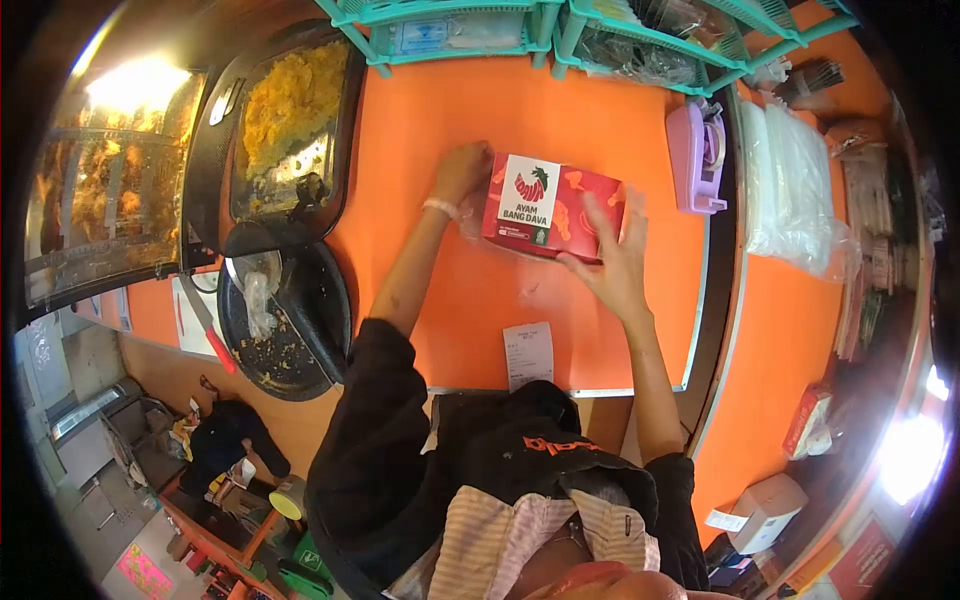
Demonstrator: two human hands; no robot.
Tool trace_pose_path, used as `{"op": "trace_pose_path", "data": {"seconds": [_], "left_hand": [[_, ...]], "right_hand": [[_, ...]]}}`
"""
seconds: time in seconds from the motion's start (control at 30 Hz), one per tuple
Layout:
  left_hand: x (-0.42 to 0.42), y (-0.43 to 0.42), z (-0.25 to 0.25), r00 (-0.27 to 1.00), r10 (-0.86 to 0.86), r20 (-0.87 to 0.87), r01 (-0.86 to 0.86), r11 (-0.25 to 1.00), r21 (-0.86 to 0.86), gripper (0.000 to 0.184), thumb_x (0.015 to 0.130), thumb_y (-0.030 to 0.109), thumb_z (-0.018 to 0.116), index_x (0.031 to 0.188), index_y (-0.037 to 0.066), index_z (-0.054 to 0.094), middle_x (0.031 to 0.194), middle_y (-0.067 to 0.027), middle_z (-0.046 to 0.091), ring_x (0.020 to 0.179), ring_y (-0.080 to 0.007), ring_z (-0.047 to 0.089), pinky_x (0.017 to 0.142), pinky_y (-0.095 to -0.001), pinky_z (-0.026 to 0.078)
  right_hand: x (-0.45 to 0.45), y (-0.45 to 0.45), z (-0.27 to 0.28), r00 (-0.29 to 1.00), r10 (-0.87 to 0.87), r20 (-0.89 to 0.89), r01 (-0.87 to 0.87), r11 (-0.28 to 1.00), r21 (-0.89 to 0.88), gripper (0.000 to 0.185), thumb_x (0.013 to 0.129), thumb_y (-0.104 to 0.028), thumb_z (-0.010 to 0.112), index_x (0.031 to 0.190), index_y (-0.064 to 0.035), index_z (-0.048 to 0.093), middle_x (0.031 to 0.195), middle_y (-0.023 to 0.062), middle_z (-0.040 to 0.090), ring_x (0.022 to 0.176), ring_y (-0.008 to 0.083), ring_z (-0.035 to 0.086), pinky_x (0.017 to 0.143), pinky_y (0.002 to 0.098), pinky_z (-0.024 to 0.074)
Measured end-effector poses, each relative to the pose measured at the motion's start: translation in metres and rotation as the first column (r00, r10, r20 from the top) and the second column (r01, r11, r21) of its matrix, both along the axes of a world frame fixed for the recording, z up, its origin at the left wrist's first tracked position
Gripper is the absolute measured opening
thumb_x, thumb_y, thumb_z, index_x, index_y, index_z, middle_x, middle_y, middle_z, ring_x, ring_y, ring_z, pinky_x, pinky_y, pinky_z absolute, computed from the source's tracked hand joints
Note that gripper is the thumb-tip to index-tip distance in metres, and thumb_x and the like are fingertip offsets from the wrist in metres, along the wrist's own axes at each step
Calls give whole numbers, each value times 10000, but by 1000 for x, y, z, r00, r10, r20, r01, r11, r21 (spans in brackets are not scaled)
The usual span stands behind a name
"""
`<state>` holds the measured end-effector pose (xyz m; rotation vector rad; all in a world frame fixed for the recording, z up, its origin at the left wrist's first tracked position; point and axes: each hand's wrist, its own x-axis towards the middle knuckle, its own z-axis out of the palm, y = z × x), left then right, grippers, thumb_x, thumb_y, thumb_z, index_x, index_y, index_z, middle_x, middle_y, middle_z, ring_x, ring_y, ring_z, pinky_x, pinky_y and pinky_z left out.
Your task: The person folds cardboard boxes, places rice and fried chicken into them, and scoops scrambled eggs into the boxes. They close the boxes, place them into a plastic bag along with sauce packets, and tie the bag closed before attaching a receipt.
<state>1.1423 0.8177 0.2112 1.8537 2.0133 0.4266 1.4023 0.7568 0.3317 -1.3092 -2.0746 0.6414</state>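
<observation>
A red cardboard food box (563,212) with a white "Ayam Bang Dava" label sits on the orange table, slightly tilted in view. My left hand (463,172) is closed at the box's left edge; its fingertips are hidden, and what they pinch does not show. Thin clear plastic (470,222) shows beside the box's lower left corner, below that hand. Around the right end of the box, my right hand (618,262) has its fingers spread, slightly blurred, with the thumb near the lower edge. A printed receipt (528,352) lies near the table's front edge.
Teal plastic racks (455,45) with packets stand along the back. A purple tape dispenser (697,157) is at the right, near stacked clear bags (785,180). To the left are a tray of yellow food (292,110), a black pan (310,330) and a red-handled knife (213,340).
</observation>
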Motion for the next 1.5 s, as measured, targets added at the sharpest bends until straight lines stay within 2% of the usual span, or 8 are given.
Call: {"op": "trace_pose_path", "data": {"seconds": [0.07, 0.33, 0.47, 0.57, 0.63, 0.73, 1.2, 1.5], "left_hand": [[-2, 12, -4, 999, -44, 3, 44, 997, -61, 138, 774, 161, 553, 866, 68, 598, 834, -155, 614, 712, -293, 608, 599, -384, 470], [10, -55, 75, 419, -62, 906, -266, 945, 188, 204, 855, 201, 541, 952, 22, 520, 799, -11, 564, 750, -143, 566, 641, -285, 454], [5, -72, 18, 704, 135, 697, -541, 738, 403, 294, 848, 241, 544, 1007, -2, 500, 789, -30, 566, 716, -137, 545, 675, -270, 439], [3, -89, 5, 256, 260, 931, -288, 940, -184, 337, 854, 288, 531, 1014, -8, 512, 857, -57, 583, 805, -130, 541, 735, -257, 421], [9, -94, 18, 487, 162, 858, -195, 978, -74, 364, 852, 326, 517, 977, -14, 559, 824, -58, 608, 757, -154, 568, 677, -281, 446], [6, -92, 50, 620, 338, 708, -200, 941, -274, 366, 834, 327, 531, 907, -25, 600, 714, -60, 619, 669, -151, 579, 596, -306, 456], [91, -73, 83, 996, 77, -49, -22, 723, 691, 135, 765, 208, 555, 846, 107, 591, 902, -31, 551, 843, -247, 516, 721, -397, 425], [69, -47, 127, 965, 60, 254, -212, 748, 629, 150, 826, 210, 511, 825, 70, 565, 789, -40, 570, 665, -244, 543, 601, -361, 453]], "right_hand": [[-3, -4, 3, 868, 222, 444, -263, 964, 32, 729, 626, -266, 729, 1269, -308, 388, 1384, 153, 172, 1257, 444, 121, 959, 479, 331], [-9, -8, -20, 958, 109, 266, -133, 988, 74, 649, 638, -295, 718, 1224, -333, 442, 1389, 112, 198, 1251, 450, 128, 955, 524, 310], [0, 2, -52, 975, -9, -221, 34, 993, 111, 575, 823, -262, 555, 1330, -189, 296, 1355, 156, 226, 1270, 326, 148, 994, 482, 228], [14, 13, -75, 749, -532, -394, 518, 842, -152, 504, 870, -264, 477, 1311, -100, 294, 1266, 158, 333, 1181, 276, 324, 944, 466, 300], [30, 19, -93, 724, -627, -287, 142, 543, -827, 368, 877, -262, 444, 1193, -76, 407, 1095, 120, 483, 999, 232, 489, 803, 417, 424], [45, 31, -99, 843, -500, -199, 82, 484, -871, 227, 868, -238, 440, 1037, -95, 493, 882, 47, 562, 734, 156, 554, 617, 332, 470], [51, 3, -157, 842, -374, -390, 226, 900, -374, 220, 899, -269, 438, 835, -60, 465, 649, 14, 485, 576, 97, 485, 520, 236, 414], [37, 23, 77, 697, -200, -689, -294, 797, -528, 576, 792, -102, 568, 1260, -78, 232, 908, 139, 594, 687, 172, 605, 569, 265, 487]]}}
